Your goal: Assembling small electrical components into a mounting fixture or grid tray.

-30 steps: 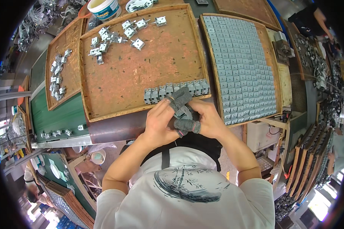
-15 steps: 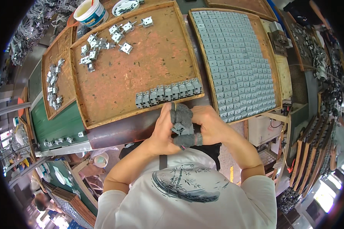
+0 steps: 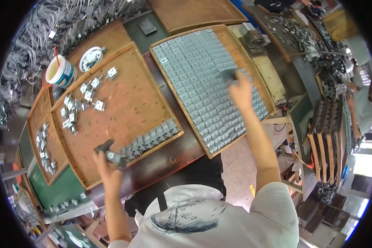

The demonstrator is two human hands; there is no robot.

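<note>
My left hand (image 3: 107,167), with dark cloth on its fingers, is at the left end of a row of grey metal parts (image 3: 151,138) along the near edge of a wooden tray (image 3: 87,186). Its fingers are closed on a small grey metal part (image 3: 113,156), beside the row's last piece. My right hand (image 3: 242,91) is stretched out over a second tray filled with rows of small grey blocks (image 3: 194,74). Dark cloth covers its fingertips too. They are smeared by motion, so what they hold, if anything, is hidden.
Loose silvery parts (image 3: 70,109) lie toward the left of the first tray. Beyond it are a white bucket (image 3: 66,76) with a red stick and a white bowl of small pieces (image 3: 91,59). Wooden racks (image 3: 326,140) stand at the right. A co-worker's arm shows at far right.
My hands were together near my chest and have moved apart, left to the row's end, right out over the block-filled tray. The view has turned toward the right.
</note>
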